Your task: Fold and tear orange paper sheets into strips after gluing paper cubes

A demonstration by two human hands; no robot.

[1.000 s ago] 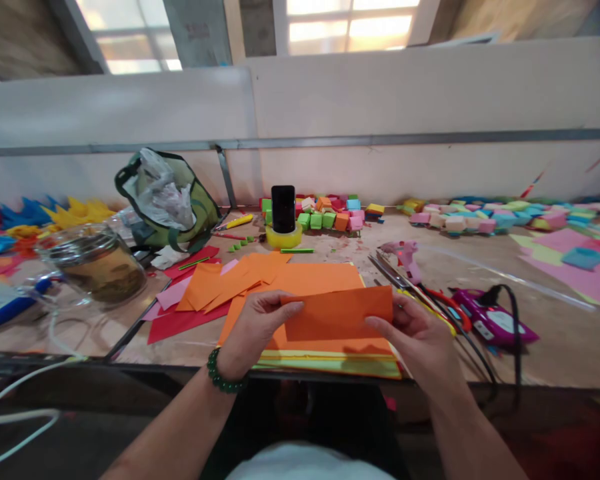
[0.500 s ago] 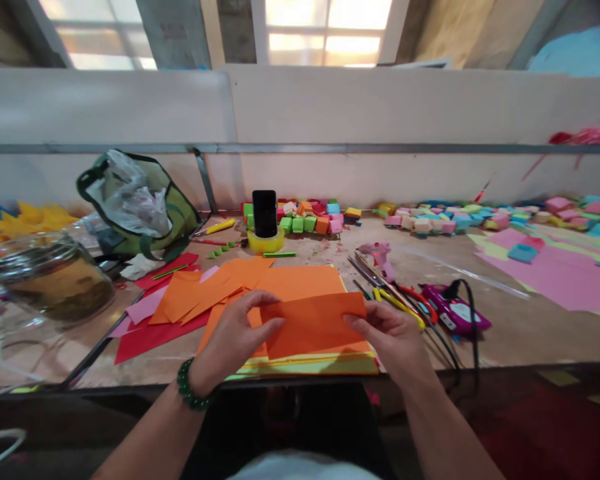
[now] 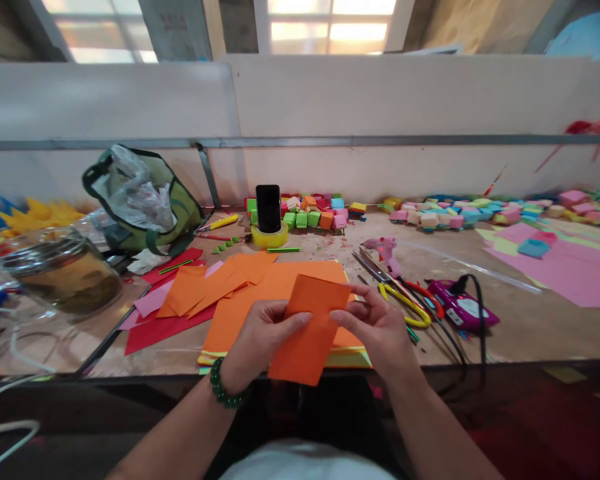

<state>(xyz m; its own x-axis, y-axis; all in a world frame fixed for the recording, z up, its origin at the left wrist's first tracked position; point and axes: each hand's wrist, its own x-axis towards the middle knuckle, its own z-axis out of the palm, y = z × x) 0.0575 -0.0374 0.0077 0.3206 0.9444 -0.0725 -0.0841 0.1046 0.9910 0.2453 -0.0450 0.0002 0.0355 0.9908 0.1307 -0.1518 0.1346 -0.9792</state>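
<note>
An orange paper rectangle [image 3: 310, 340] is held up between my hands, its long side running nearly upright with a slight tilt. My left hand [image 3: 260, 340] pinches its left edge, the thumb lying on the front face. On the right edge, my right hand [image 3: 380, 327] grips it with thumb in front and fingers behind. A green bead bracelet [image 3: 225, 385] circles my left wrist. Under the held piece lies a stack of larger orange sheets [image 3: 250, 300], with yellow and green ones [image 3: 353, 360] at the bottom. Cut orange pieces [image 3: 190, 290] overlap red paper [image 3: 165, 331] to the left.
Scissors with yellow handles [image 3: 405, 307], a pink glue gun [image 3: 383, 250] and a purple box [image 3: 460, 307] with a black cable lie right. A phone [image 3: 269, 208] stands in a tape roll [image 3: 270, 237] before small paper cubes [image 3: 307, 219]. A glass jar [image 3: 63, 280] and green bag [image 3: 150, 200] stand left.
The orange paper has turned from lying lengthwise to nearly upright, and its lower end has come toward me past the table edge. My hands have moved closer together.
</note>
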